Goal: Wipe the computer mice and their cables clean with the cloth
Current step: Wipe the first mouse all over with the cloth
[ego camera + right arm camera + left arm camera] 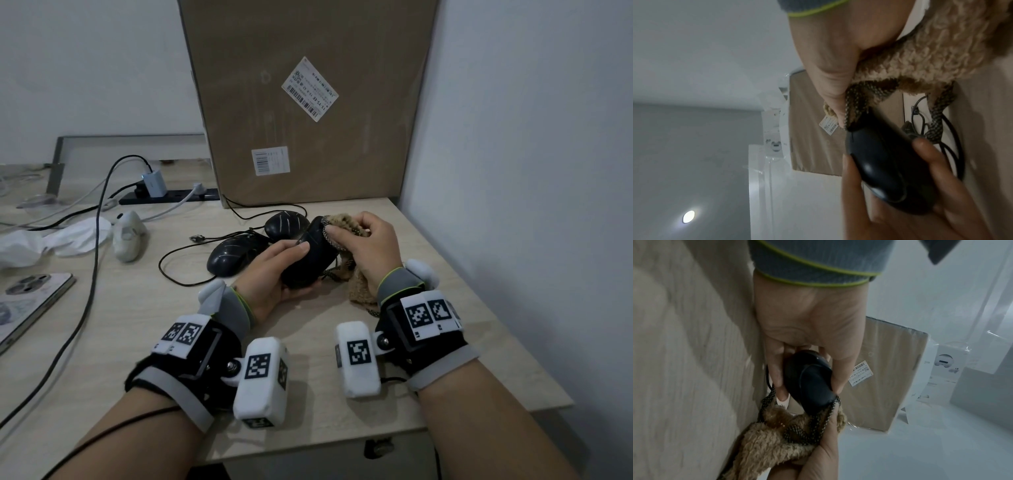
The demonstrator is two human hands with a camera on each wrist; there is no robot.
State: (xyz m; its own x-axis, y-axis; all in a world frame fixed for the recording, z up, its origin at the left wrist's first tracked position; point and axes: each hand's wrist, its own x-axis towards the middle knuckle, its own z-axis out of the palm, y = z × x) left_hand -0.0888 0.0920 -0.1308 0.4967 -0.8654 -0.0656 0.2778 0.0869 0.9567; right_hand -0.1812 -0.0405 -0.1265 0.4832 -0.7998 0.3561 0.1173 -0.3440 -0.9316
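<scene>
My left hand (284, 270) grips a black computer mouse (310, 258) above the desk, thumb on top and fingers underneath. My right hand (363, 245) holds a fuzzy brown cloth (346, 222) with a dark woven edge and presses it against the mouse's far end. The left wrist view shows the mouse (809, 381) between my fingers, with the cloth (777, 434) at its tip. From the right wrist the cloth (931, 48) meets the mouse (885, 165). Two more black mice (236, 253) (286, 224) lie on the desk behind, their thin black cables (178, 270) looping left.
A large cardboard box (308, 102) stands at the back against the wall. A white controller (127, 236), crumpled white tissue (51, 240), a phone (27, 301), a power strip (168, 197) with chargers and thick cables lie to the left. The desk edge (479, 407) runs near right.
</scene>
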